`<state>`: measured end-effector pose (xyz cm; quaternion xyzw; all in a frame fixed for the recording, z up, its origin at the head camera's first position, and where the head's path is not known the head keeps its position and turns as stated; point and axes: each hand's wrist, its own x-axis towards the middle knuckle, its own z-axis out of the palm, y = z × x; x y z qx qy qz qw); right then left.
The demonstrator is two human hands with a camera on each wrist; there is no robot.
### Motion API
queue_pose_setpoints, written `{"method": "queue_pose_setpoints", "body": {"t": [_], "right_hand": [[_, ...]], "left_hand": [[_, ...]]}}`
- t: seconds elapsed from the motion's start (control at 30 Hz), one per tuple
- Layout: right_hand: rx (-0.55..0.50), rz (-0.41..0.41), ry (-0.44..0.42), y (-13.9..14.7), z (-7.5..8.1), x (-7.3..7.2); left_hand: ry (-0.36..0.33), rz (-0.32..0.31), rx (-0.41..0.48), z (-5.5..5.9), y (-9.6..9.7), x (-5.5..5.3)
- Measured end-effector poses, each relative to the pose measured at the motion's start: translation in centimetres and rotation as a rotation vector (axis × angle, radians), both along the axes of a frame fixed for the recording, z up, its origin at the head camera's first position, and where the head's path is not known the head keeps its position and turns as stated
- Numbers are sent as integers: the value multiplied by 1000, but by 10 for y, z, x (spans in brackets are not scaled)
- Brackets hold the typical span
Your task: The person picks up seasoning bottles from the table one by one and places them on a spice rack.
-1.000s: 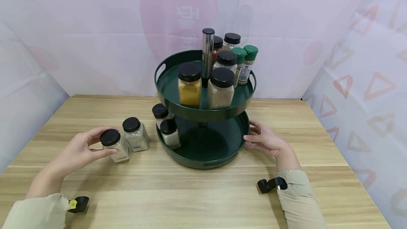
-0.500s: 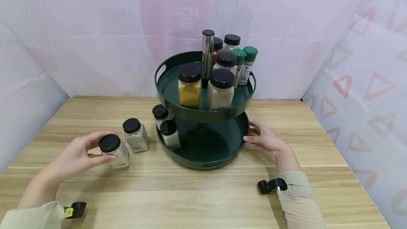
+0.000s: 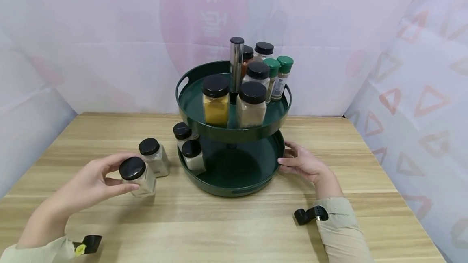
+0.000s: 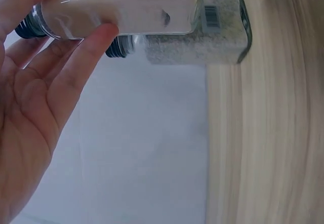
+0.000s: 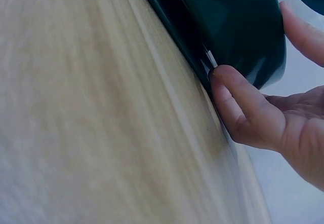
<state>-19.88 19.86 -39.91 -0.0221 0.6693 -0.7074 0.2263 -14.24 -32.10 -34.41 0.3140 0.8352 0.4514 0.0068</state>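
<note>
My left hand (image 3: 96, 182) grips a square clear spice jar (image 3: 146, 184) with a black lid and pale contents, thumb on the near side and fingers on the far side. In the left wrist view, the pale jar (image 4: 126, 11) overlaps a second black-lidded jar (image 4: 192, 46) of greyish seasoning standing on the table. At the right side of a dark green two-tier turntable (image 3: 230, 193), my right hand (image 3: 307, 163) holds the lower tray. Its thumb lies at the tray's rim, while curled fingers (image 5: 248, 97) press low on the outer wall (image 5: 238, 26).
On the lower tray, two black-lidded jars (image 3: 193, 161) stand at the left. The upper tray (image 3: 234, 135) carries a yellow spice jar (image 3: 215, 111), a beige one (image 3: 250, 113) and several more around a metal post (image 3: 236, 64). A wooden table (image 3: 219, 234) lies beneath, with printed cloth (image 3: 120, 76) behind.
The left hand first drew the pale jar slightly toward the person, then moved it a little right, in front of the standing jar. The right hand stays at the lower tray.
</note>
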Motion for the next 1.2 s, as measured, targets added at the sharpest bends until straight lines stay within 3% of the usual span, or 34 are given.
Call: {"method": "queue_pose_setpoints", "body": {"t": [0.13, 0.37, 0.6, 0.93, 1.2], "right_hand": [[-7, 1, 4, -2, -3, 0], [-18, -4, 0, -4, -5, 1], [-12, 2, -2, -3, -3, 1], [-14, 2, -4, 0, -2, 0], [-14, -9, -9, 0, -2, -1]], "left_hand": [[24, -33, 10, 4, 8, 1], [59, -142, 44, 12, 29, 0], [146, -137, 2, 21, 50, -3], [116, -203, 73, 18, 82, -15], [178, -220, 74, 13, 109, -22]]}}
